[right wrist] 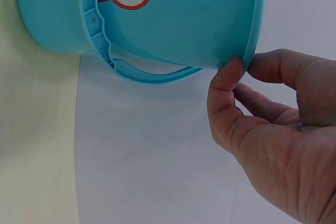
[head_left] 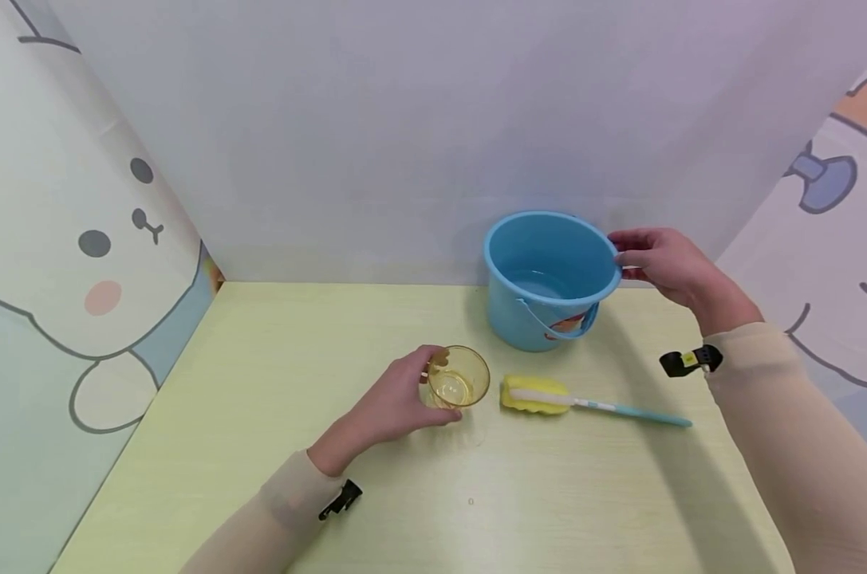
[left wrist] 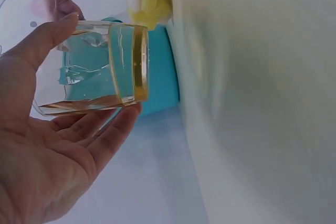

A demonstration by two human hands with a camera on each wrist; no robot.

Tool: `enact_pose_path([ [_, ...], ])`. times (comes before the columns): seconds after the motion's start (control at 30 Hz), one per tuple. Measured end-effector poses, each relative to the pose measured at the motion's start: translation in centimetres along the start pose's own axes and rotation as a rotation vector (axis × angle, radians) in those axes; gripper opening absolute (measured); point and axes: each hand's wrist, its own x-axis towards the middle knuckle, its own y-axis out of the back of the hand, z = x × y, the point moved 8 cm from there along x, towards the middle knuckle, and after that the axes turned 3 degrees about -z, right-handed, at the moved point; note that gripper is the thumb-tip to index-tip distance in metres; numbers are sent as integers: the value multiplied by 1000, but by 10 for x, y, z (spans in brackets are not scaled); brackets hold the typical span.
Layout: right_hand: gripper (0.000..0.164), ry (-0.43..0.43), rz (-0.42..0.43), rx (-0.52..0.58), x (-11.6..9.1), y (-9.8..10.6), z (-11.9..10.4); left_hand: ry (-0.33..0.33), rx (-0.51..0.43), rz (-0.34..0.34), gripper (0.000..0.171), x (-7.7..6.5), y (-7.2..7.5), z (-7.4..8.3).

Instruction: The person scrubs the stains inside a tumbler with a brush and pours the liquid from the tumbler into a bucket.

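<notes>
My left hand (head_left: 404, 399) holds a clear amber-tinted drinking glass (head_left: 469, 392), thumb on one side and fingers on the other. In the left wrist view the glass (left wrist: 100, 69) seems a little above the tabletop. At the back right a light-blue bucket (head_left: 508, 311) stands upright, its handle hanging down at the front. With thumb and fingers, my right hand (head_left: 673, 267) pinches the bucket's right rim, as the right wrist view shows at the bucket (right wrist: 184, 19). Between glass and bucket lies a yellow sponge brush (head_left: 537, 395) with a white and blue handle.
The pale yellow-green table (head_left: 297, 343) meets a plain light wall sheet (head_left: 333, 159) behind the bucket. Cartoon-printed sheets (head_left: 45, 239) hang at both sides. The brush handle (head_left: 648, 414) points right, under my right forearm's shadow.
</notes>
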Motion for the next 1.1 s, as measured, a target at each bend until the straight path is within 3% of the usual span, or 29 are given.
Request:
enact_pose_path([
  [0.17, 57, -3, -2, -4, 0, -1, 0, -19, 15, 56, 87, 7, 21, 4],
  [0.6, 59, -18, -5, 16, 3, -2, 2, -157, 93, 223, 87, 35, 75, 32],
  [1.1, 58, 0, 8, 16, 6, -5, 0, -121, 194, 258, 92, 74, 109, 49],
])
